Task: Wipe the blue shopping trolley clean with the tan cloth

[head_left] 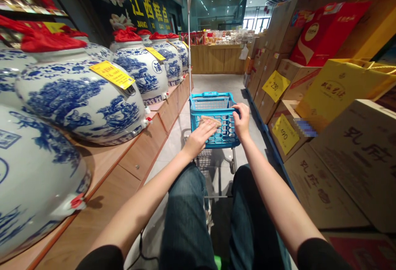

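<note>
A blue plastic shopping basket (221,142) sits on a metal cart frame (234,158) in front of my knees. My left hand (202,135) presses a folded beige cloth (213,120) against the near side of the basket, its fingers laid over the cloth. At the basket's upper right corner, my right hand (242,119) grips the rim, with the thumb on the near side and the fingers over the top. Part of the cloth is hidden under my left fingers.
Large blue-and-white porcelain jars (77,101) with red cloth tops line a wooden shelf (139,154) on the left. Stacked cartons (349,154) and a yellow gift bag (343,86) rise on the right. A wooden counter (216,59) with packaged goods stands across the far end of the aisle.
</note>
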`<state>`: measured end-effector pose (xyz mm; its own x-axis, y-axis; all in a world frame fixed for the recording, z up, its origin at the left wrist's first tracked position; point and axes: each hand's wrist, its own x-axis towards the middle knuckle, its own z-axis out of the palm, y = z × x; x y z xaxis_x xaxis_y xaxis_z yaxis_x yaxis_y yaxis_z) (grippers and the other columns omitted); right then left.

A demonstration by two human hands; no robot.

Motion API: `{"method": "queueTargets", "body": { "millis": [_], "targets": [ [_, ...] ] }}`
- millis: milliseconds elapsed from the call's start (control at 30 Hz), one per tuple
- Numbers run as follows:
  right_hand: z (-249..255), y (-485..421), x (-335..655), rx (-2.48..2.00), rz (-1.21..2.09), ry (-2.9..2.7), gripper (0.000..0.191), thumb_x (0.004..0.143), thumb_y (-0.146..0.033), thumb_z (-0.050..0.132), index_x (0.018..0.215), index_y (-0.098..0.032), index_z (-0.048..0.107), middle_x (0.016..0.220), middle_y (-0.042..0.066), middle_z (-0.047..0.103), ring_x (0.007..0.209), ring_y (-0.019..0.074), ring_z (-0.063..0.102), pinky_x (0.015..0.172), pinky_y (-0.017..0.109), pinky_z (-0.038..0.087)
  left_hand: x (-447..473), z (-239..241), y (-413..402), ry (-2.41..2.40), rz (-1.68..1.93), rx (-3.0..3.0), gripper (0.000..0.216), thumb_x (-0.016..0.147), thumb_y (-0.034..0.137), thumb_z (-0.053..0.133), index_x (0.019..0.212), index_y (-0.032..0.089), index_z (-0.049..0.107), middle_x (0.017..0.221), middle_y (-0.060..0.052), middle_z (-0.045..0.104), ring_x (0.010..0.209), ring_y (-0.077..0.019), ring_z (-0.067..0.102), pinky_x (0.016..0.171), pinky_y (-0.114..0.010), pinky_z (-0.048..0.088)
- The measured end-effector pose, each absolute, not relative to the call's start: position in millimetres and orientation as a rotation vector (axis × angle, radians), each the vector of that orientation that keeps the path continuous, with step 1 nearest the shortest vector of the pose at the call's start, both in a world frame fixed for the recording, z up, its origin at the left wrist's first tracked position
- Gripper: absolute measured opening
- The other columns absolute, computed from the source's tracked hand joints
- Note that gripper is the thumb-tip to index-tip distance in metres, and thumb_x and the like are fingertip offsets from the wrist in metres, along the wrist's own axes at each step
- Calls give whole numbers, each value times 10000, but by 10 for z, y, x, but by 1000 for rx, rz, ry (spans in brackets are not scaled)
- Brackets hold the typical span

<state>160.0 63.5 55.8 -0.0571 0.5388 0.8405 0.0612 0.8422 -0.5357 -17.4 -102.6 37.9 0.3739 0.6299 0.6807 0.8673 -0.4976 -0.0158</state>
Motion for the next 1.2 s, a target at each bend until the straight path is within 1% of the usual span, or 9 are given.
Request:
{"method": "queueTargets", "body": {
  "millis": [167,367,467,633,733,833,933,1100,1200],
  "targets": [
    [552,635,1621,-493,428,-1618,170,876,-346,479,910,-250,614,993,79,667,1088,295,568,1041,506,431,-173,384,-1080,-1143,-757,-2432,470,997,34,443,1420,184,580,1502,-103,609,1531,-195,392,1237,-481,437],
    [543,660,1613,-498,400,-1616,187,887,-362,468,916,-254,619,989,73,669,1081,291,579,1031,501,439,-357,812,-856,-1444,-1007,-2072,672,860,-56,441,1467,206,557,1554,-97,559,1545,-234,375,1275,-583,358],
    [539,670,1599,-488,394,-1608,183,887,-361,470,911,-254,617,978,74,670,1074,294,583,1026,502,442,-185,549,-891,-1331,-939,-2214,652,875,-60,407,1456,188,568,1550,-103,562,1557,-228,349,1258,-554,397],
    [544,652,1596,-483,426,-1595,175,877,-355,479,909,-249,616,979,76,664,1080,299,568,1039,515,434,79,180,-1046,-1135,-724,-2409,426,1016,68,432,1387,166,618,1472,-94,638,1509,-202,434,1221,-430,469],
    [549,646,1597,-483,454,-1593,173,870,-357,482,907,-250,613,979,79,659,1087,305,558,1054,527,425,-23,441,-1003,-1230,-721,-2388,510,984,22,422,1434,200,583,1508,-79,608,1515,-199,426,1246,-455,435],
    [547,656,1597,-476,457,-1592,174,873,-356,486,905,-248,618,982,82,660,1087,307,555,1050,533,429,-180,760,-908,-1423,-952,-2161,665,857,-79,417,1446,187,573,1561,-99,550,1556,-230,355,1282,-537,364],
    [538,677,1596,-472,432,-1604,186,889,-363,480,912,-246,624,978,81,659,1081,302,559,1039,527,439,-190,725,-911,-1448,-999,-2110,727,809,-101,423,1455,201,566,1554,-96,558,1556,-245,356,1262,-579,383],
    [523,687,1595,-475,393,-1622,195,903,-368,472,932,-245,619,988,74,658,1108,295,561,1049,512,433,-35,147,-1186,-1201,-792,-2311,509,971,-20,395,1416,143,581,1463,-116,641,1542,-211,375,1217,-484,474],
    [523,672,1590,-470,401,-1607,183,893,-354,479,932,-242,619,1001,76,666,1114,293,563,1050,503,431,-102,138,-1284,-1140,-604,-2399,398,1042,82,416,1388,153,600,1458,-97,648,1521,-193,412,1216,-437,479]
  ]
}}
